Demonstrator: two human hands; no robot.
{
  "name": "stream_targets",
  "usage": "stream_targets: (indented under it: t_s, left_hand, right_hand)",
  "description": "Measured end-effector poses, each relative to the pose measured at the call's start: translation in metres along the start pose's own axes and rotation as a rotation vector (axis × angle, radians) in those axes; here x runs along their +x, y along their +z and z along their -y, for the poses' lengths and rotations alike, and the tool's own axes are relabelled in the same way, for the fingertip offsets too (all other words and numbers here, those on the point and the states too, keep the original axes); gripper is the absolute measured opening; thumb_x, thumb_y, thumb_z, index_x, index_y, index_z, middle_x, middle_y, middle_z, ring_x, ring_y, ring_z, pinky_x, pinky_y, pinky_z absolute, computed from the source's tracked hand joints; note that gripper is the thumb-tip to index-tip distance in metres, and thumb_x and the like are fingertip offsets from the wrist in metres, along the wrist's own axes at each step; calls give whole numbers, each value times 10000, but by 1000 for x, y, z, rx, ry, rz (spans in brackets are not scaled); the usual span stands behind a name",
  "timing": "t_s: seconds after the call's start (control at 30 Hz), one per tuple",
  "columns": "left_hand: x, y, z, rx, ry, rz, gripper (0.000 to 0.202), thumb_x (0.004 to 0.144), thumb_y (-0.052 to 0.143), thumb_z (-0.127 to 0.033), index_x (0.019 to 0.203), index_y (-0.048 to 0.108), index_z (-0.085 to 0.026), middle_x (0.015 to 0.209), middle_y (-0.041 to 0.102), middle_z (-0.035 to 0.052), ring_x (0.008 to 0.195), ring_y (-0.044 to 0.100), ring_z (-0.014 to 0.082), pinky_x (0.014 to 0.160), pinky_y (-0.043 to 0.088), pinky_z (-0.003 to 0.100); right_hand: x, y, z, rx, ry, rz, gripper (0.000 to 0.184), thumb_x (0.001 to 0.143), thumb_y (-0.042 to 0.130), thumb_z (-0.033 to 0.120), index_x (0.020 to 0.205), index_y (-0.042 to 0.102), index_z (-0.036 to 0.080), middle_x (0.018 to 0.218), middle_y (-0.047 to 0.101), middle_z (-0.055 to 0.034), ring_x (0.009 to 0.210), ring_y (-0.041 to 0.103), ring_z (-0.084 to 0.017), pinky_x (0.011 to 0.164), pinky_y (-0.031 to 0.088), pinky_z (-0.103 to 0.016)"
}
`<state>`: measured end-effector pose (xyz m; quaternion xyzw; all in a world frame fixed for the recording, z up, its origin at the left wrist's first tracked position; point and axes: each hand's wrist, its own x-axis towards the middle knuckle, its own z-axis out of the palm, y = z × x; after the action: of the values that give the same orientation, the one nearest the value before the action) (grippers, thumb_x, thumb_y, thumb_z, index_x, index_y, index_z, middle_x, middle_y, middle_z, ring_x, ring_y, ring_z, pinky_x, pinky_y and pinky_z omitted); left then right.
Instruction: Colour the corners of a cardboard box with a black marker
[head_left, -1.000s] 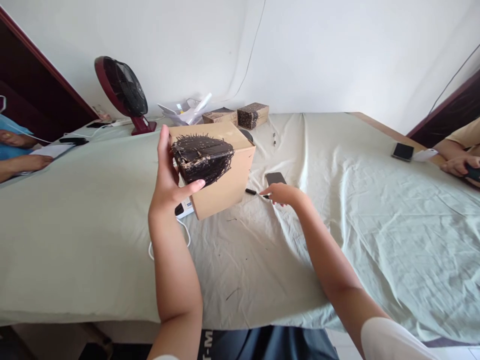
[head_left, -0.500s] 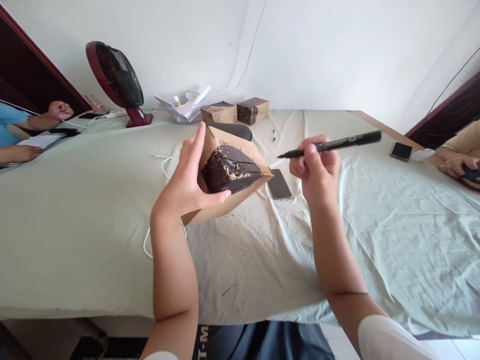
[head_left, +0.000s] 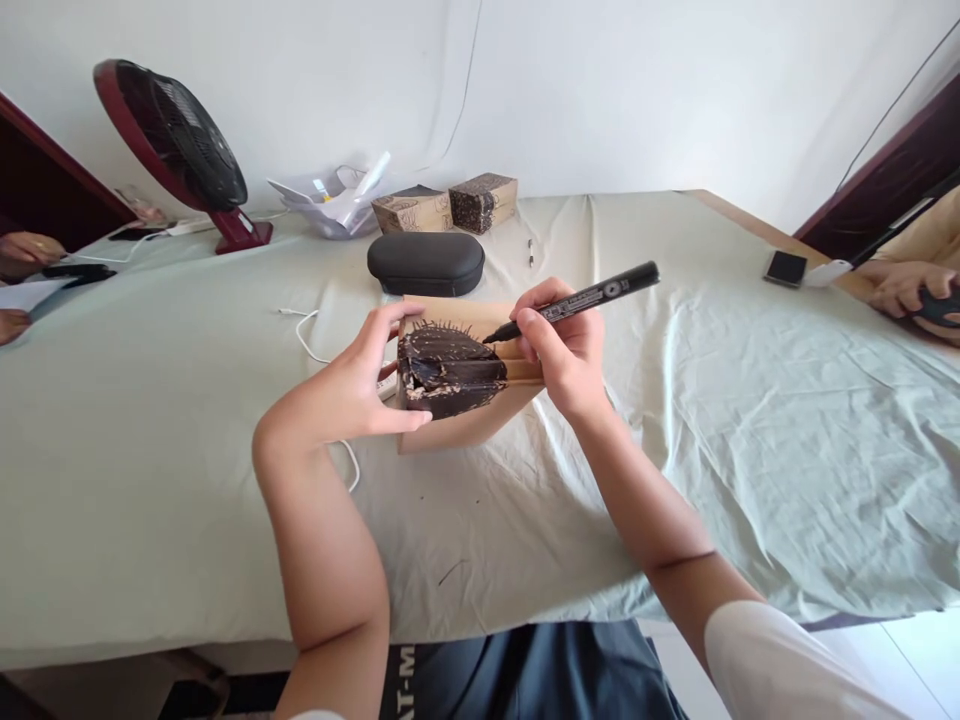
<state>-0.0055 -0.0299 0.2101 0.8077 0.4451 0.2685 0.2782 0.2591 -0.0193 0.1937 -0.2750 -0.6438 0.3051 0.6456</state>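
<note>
A brown cardboard box (head_left: 465, 432) is held over the table, one face covered by a large black inked patch with short bristle-like strokes along its upper edge. My left hand (head_left: 375, 375) grips the box's left end, thumb below and fingers above. Between the thumb and fingers of my right hand (head_left: 566, 350) is a black marker pen (head_left: 600, 293). Its tip is at the upper right edge of the inked patch; whether it touches the cardboard I cannot tell. The right hand's lower edge is close against the right end of the box.
Behind the box lies a black hard case (head_left: 426, 263). Two patterned boxes (head_left: 484, 202), a clear bin of papers (head_left: 337, 212) and a fan (head_left: 180, 140) stand near the wall. A white cable (head_left: 304, 325) lies left. Phone (head_left: 785, 268) and another person's hand (head_left: 919, 290) are at right.
My right hand has brought the marker left and down to the inked face. The box has been turned more level and sits lower, still in my left hand. The view has shifted slightly.
</note>
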Motion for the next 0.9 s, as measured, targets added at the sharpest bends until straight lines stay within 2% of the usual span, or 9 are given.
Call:
stream_targets:
  t_s: [0.13, 0.27, 0.47, 0.63, 0.8, 0.9]
  left_hand:
    - [-2, -2, 6, -43, -36, -1, 1023, 701, 941, -407, 1551, 374, -466, 1540, 503, 90, 1426, 569, 408, 1118, 595, 632]
    - [-3, -4, 12, -26, -27, 8, 1064, 703, 949, -435, 1578, 345, -472, 1514, 523, 104, 1377, 620, 415, 1109, 595, 655]
    - [-3, -5, 14, -16, -31, 31, 1084, 700, 950, -447, 1583, 322, -480, 1538, 493, 108, 1381, 619, 422, 1110, 587, 665]
    - [-2, -5, 10, -8, -57, 30, 1060, 735, 931, -417, 1597, 314, -421, 1623, 412, 110, 1426, 567, 386, 1174, 551, 624]
    - [-4, -10, 14, -21, -119, 2, 1065, 744, 931, -385, 1609, 310, -380, 1562, 455, 122, 1362, 606, 363, 1146, 577, 594]
    - [-5, -13, 23, -22, -171, -80, 1081, 725, 947, -393, 1606, 320, -377, 1614, 414, 124, 1427, 552, 390, 1166, 548, 632]
  right_hand:
    - [0, 3, -5, -44, 32, -15, 283, 1024, 655, 372, 791, 580, 230, 648, 445, 48, 563, 398, -106, 588, 381, -282]
    - [0, 7, -4, -87, 54, -15, 294, 1020, 647, 376, 780, 563, 227, 645, 420, 46, 567, 382, -103, 565, 344, -270]
    - [2, 7, 0, -158, 70, 15, 245, 1002, 622, 304, 778, 569, 220, 651, 432, 39, 599, 394, -109, 567, 331, -258]
    - [2, 10, -4, -132, 100, -13, 260, 1032, 634, 355, 818, 566, 226, 661, 427, 46, 585, 395, -105, 567, 332, -261]
    - [9, 2, -19, 32, 28, -115, 166, 1062, 639, 399, 1065, 657, 234, 782, 609, 28, 620, 531, -122, 620, 441, -280]
    - [19, -17, -38, -76, 73, -92, 129, 1064, 584, 354, 1091, 636, 239, 895, 703, 6, 642, 612, -128, 663, 478, -283]
